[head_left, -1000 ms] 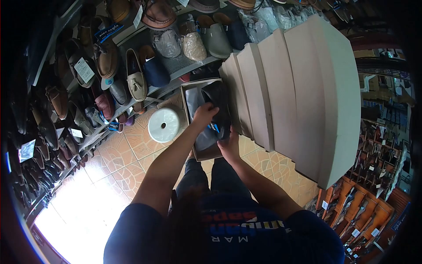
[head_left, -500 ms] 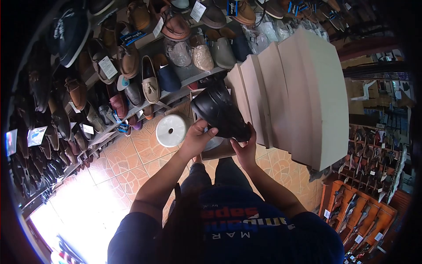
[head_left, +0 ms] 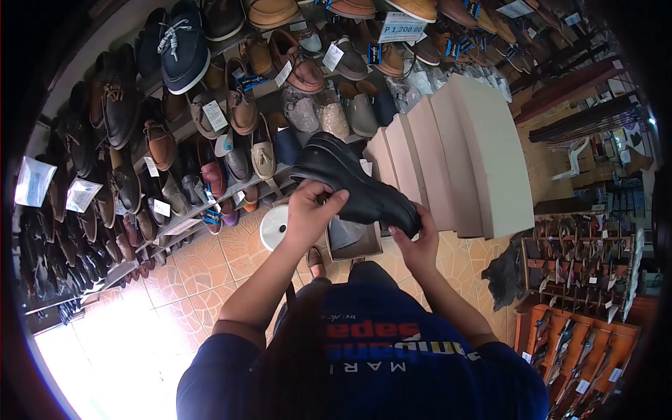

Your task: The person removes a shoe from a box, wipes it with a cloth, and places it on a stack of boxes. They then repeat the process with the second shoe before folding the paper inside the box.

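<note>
Head view. Left grip (head_left: 313, 215): one, closed on the near side of a black shoe (head_left: 357, 180), thumb lying against its surface. Right grip (head_left: 419, 245): one, closed about the shoe's opposite end, thumb on the near edge, fingers on the far edge. Black shoe: single item, held aslant in mid-air between both grips, above an open box.

Box (head_left: 374, 245): cardboard, lidless at the top, partly hidden by the shoe; pale paper lining (head_left: 344, 233) visible inside. Stool (head_left: 271, 236): white, round, hole in the seat, standing just left of the box, partly covered by the left forearm. Stack of boxes (head_left: 483, 150): beige, to the right of the shoe.

Beyond, shelves of footwear along the left and top. Included: plastic-wrapped shoes (head_left: 302, 112); beige loafer (head_left: 263, 158) with tassel; dark blue shoe (head_left: 185, 59) with white laces; price sign (head_left: 404, 29), lettered "P 1,200.00". Floor (head_left: 203, 269): tan tiles, curved pattern. Wooden rack (head_left: 591, 350): orange-brown, lower right, bearing rows of small tagged articles, too small to identify.
</note>
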The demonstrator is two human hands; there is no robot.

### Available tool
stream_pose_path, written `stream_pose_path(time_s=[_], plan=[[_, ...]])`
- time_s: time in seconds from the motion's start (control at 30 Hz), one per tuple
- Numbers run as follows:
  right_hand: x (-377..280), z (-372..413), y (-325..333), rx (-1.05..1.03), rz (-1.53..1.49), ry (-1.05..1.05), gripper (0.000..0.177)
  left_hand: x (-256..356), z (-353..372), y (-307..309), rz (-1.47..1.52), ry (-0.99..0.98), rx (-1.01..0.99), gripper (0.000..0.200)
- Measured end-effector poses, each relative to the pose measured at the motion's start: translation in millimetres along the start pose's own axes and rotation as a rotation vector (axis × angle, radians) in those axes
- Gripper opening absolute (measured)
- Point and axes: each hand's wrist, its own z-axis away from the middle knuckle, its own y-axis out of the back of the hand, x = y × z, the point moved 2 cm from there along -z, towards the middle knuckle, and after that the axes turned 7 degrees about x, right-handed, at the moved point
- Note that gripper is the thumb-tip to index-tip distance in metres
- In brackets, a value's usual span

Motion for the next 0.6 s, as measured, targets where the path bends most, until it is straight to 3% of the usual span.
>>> stream_pose_path(time_s=[0.07,0.17,0.2,0.3,0.33,0.47,0.57,0.6], plan=[[-22.7,-5.3,3.6,0.018,-0.047,-0.014,0.051,8.3,-1.3,8.5,0.001,-0.087,-0.001,0.019],[-54.5,-24.2,14.8,0.017,-0.107,0.014,0.046,14.9,0.8,16.0,0.409,0.148,-0.2,0.02],[-64.0,-31.4,18.0,0.0,-0.117,-0.018,0.043,17.3,0.6,19.1,0.362,0.163,-0.302,0.023],[-83.7,-50.6,26.3,-0.047,-0.154,-0.101,0.038,52.3,14.1,14.2,0.725,0.524,-0.375,0.034],[-87.7,-55.2,27.8,-0.065,-0.17,-0.12,0.038,46.6,14.5,14.8,0.757,0.506,-0.454,0.046],[-104.1,-59.5,31.7,-0.117,-0.121,-0.134,0.039,49.3,24.3,1.9,0.808,0.647,-0.485,0.052],[-112.4,-63.8,41.3,-0.161,-0.108,-0.148,0.035,54.6,30.8,-10.6,1.006,0.596,-0.626,0.059],[-114.4,-64.8,47.5,-0.176,-0.118,-0.16,0.034,60.3,34.2,-14.1,0.974,0.564,-0.575,0.072]])
